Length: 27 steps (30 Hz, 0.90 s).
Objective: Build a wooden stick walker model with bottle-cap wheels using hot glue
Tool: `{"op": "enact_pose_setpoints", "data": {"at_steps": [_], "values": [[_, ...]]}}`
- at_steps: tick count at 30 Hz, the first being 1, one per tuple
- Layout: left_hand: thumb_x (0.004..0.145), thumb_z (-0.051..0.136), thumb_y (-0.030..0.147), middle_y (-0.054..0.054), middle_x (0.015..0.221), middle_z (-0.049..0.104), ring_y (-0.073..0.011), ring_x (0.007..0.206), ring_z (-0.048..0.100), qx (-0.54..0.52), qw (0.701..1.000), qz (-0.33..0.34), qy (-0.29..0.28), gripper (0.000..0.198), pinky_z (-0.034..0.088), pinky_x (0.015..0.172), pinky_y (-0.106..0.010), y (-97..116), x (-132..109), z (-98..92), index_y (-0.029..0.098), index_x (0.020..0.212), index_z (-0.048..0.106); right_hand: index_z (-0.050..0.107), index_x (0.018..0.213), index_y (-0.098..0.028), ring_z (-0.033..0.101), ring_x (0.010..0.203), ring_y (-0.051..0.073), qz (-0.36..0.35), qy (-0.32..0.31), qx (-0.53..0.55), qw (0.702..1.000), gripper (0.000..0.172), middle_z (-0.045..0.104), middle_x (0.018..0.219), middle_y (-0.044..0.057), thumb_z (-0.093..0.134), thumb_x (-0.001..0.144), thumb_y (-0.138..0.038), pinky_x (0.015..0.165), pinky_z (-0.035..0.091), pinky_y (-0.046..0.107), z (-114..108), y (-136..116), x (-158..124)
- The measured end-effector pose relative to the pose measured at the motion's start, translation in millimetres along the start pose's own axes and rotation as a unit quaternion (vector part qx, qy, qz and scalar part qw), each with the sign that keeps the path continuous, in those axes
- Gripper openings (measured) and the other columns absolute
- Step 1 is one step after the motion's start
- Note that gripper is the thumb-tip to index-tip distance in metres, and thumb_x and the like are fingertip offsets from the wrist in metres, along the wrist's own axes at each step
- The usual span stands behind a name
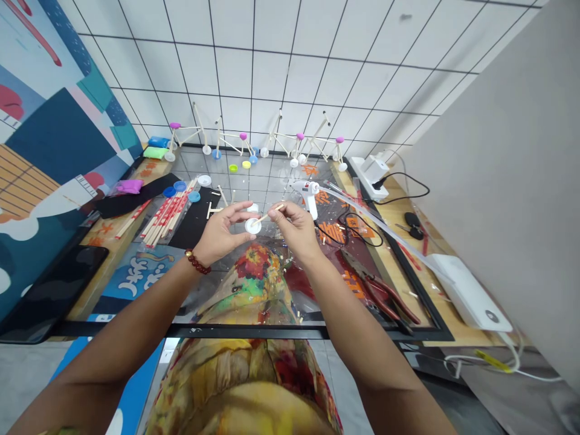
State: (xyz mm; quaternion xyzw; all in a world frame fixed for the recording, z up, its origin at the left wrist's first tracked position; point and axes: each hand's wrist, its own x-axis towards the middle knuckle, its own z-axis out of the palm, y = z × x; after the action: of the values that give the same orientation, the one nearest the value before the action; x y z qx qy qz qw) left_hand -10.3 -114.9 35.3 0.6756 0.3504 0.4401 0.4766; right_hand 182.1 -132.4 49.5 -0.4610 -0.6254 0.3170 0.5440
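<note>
My left hand point(222, 229), a beaded bracelet at its wrist, curls around a white bottle cap point(251, 229), with thumb and fingertips near its rim. My right hand point(296, 228) pinches a short wooden stick point(266, 217), whose lower end reaches into the cap. Just behind stands another white cap point(253, 208). Left of my hands lie light wooden stick pieces point(212, 211). A white hot glue gun point(309, 194) with a long glue stick point(385, 229) rests to the right, behind my right hand.
Small stick-and-cap models point(276, 138) line the back by the tiled wall. Chopsticks in red-and-white wrappers point(167, 211) and blue caps point(180, 186) lie left, near a phone point(58, 290). Pliers point(380, 290), a power strip point(369, 178) and a white device point(471, 293) are at right.
</note>
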Motion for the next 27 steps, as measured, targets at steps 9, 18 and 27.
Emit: {"op": "enact_pose_setpoints", "data": {"at_steps": [9, 18, 27], "values": [[0.062, 0.088, 0.026, -0.013, 0.111, 0.076, -0.0269, 0.112, 0.068, -0.040, 0.999, -0.019, 0.029, 0.078, 0.047, 0.105, -0.044, 0.3, 0.7, 0.8, 0.015, 0.132, 0.054, 0.069, 0.081, -0.022, 0.060, 0.080, 0.017, -0.019, 0.000, 0.021, 1.000, 0.020, 0.068, 0.080, 0.001, 0.063, 0.087, -0.040, 0.081, 0.046, 0.031, -0.9, 5.5, -1.4], [0.059, 0.090, 0.026, -0.014, 0.109, 0.076, -0.0276, 0.106, 0.070, -0.094, 0.994, -0.021, 0.054, 0.079, 0.052, 0.096, -0.041, -2.5, 1.1, 1.2, 0.014, 0.129, 0.056, 0.074, 0.085, -0.023, 0.066, 0.089, 0.019, -0.068, -0.031, 0.044, 0.996, 0.019, 0.074, 0.088, 0.001, 0.067, 0.088, -0.040, 0.089, 0.048, 0.033, -2.2, 5.8, -3.0], [0.066, 0.086, 0.024, -0.014, 0.113, 0.075, -0.0277, 0.115, 0.067, -0.012, 0.998, 0.024, 0.050, 0.074, 0.044, 0.109, -0.045, -5.0, 0.4, -0.9, 0.016, 0.133, 0.056, 0.075, 0.089, -0.024, 0.068, 0.088, 0.018, -0.129, -0.038, -0.022, 0.991, 0.016, 0.076, 0.089, 0.001, 0.063, 0.092, -0.034, 0.089, 0.048, 0.033, -3.3, 6.1, -2.3]]}}
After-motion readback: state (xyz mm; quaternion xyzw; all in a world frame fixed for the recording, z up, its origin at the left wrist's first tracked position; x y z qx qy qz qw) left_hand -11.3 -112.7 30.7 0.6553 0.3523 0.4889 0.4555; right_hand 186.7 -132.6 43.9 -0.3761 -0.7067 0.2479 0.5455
